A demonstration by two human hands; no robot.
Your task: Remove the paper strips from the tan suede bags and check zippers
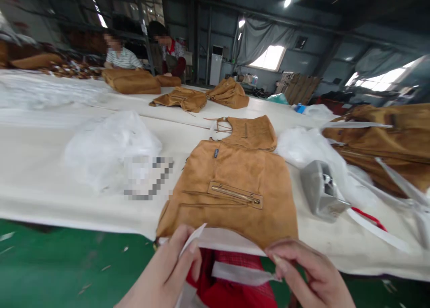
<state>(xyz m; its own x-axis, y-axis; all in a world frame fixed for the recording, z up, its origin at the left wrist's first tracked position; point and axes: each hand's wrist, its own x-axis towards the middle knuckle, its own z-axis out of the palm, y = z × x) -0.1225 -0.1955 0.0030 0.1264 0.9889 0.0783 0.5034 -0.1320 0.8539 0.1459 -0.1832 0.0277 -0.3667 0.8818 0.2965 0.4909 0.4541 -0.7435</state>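
Note:
A tan suede-like garment [235, 187] with a zip pocket lies flat on the white table [50, 182], its near hem at the table's front edge. My left hand [171, 267] pinches a white paper piece [215, 240] that sits at the hem. My right hand [309, 272] pinches a narrow white strip [242, 274] below it. Red fabric [231, 281] shows under both hands.
A crumpled clear plastic bag [110, 149] lies left of the garment. A grey tool [320, 191] and more plastic lie to the right, beside a pile of tan garments [386, 142]. Further tan pieces [181, 98] lie farther back. Two people sit at the far side. Green floor [67, 263] lies below.

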